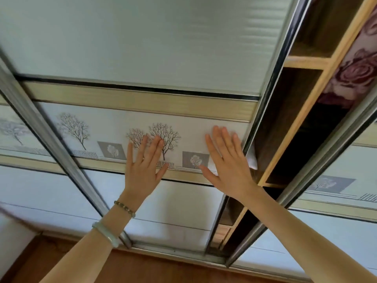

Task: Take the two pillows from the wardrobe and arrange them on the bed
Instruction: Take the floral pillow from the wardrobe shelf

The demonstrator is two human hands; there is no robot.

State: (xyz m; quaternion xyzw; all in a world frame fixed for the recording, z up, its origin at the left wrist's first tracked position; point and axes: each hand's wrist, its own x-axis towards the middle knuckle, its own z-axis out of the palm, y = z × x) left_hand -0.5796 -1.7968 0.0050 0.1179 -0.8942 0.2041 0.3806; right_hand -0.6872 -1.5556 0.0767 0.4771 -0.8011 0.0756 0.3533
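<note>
A wardrobe with sliding doors fills the view. My left hand (143, 162) and my right hand (226, 160) both lie flat with straight fingers on the middle sliding door (163, 58), on its band printed with trees. To the right of that door a narrow gap (285, 144) shows dark wooden shelves inside. At the upper right, fabric with a dark red rose pattern (355, 72) shows in the gap; I cannot tell whether it is a pillow. The bed is out of view.
Another sliding door (20, 190) overlaps at the left and a third (336, 201) stands at the right. Metal door frames (263, 94) edge the gap. A brown wooden floor (153, 268) and the bottom track run along the lower edge.
</note>
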